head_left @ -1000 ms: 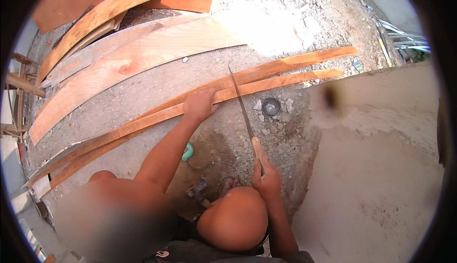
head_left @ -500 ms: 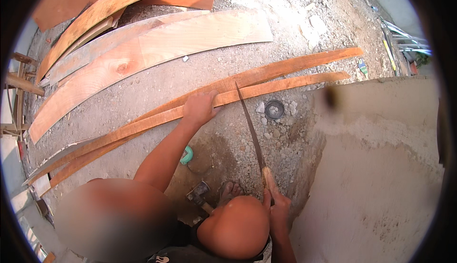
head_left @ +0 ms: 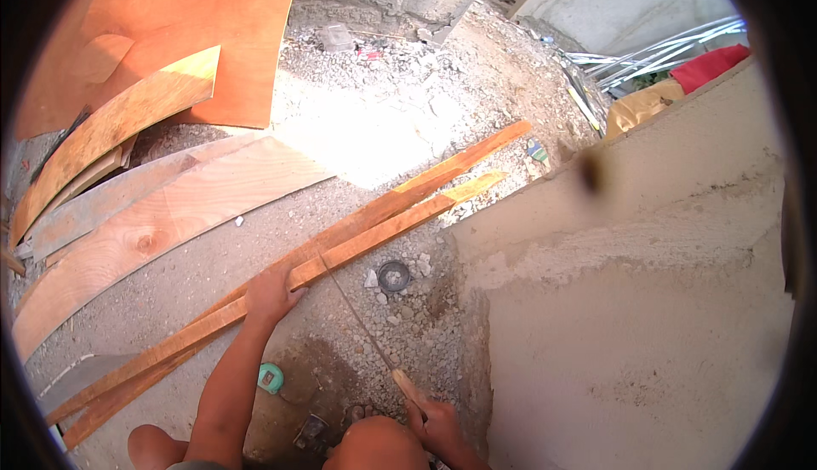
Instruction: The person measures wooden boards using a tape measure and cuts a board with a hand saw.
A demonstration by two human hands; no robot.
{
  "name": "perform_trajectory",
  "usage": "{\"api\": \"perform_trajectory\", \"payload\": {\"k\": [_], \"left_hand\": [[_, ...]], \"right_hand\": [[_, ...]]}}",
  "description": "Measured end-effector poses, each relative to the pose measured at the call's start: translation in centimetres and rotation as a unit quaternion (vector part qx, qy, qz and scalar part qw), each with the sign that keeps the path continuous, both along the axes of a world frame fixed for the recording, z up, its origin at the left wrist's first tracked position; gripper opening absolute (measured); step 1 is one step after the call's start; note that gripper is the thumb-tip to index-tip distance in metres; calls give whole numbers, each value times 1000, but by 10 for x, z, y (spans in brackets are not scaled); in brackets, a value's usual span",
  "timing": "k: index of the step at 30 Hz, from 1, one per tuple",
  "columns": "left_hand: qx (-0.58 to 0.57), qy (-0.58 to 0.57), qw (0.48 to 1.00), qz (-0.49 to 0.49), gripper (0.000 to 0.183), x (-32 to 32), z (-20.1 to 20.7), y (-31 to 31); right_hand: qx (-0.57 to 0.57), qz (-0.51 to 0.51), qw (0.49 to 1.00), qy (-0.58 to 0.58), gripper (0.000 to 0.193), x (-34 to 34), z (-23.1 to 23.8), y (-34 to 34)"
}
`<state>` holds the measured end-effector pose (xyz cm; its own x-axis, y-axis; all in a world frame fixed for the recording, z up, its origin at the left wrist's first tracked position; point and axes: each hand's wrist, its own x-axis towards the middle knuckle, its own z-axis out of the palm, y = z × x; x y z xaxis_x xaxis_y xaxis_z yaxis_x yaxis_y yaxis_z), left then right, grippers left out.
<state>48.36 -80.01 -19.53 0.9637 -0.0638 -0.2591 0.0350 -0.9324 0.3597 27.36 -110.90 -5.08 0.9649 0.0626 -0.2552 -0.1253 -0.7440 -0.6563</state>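
My left hand (head_left: 271, 295) is closed around the nearer of two long wooden strips, pressing it from above with the thumb at its near edge. That nearer strip (head_left: 374, 244) lies partly across the farther strip (head_left: 464, 157). In my right hand (head_left: 438, 426), the fingers wrap round the wooden handle of a handsaw. The saw's thin dark blade (head_left: 357, 315) slants up and left, and its tip end meets the nearer strip just right of my left hand. How deep the blade sits in the wood cannot be made out.
A green tape measure (head_left: 271, 377) and a hatchet-like tool (head_left: 312, 432) lie near my feet. A black ring (head_left: 394, 277) rests on gravel. Plywood pieces (head_left: 183, 223) spread at left. A concrete wall (head_left: 621, 342) rises close on my right, with metal rods (head_left: 664, 53) beyond it.
The view has swung up and to the right, so everything sits lower and further left. Both hands keep their holds, and the saw blade still meets the nearer strip.
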Motion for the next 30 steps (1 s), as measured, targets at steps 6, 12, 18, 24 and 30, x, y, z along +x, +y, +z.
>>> {"api": "perform_trajectory", "payload": {"k": [6,12,18,24,30], "left_hand": [[-23,-16,1000,-11,57,4,4,-32],[-33,-25,999,-19,66,12,3,-12],[-28,-51,998,12,67,7,3,-14],[-41,-20,999,17,66,9,-9,-20],[-42,-40,998,21,72,21,-13,-12]], "right_hand": [[-9,10,999,-37,59,87,-35,34],[53,8,996,-65,61,123,-61,61],[-8,-22,999,-45,60,21,-23,-2],[-11,16,997,-78,59,102,-75,43],[5,48,998,-48,55,168,-62,63]]}}
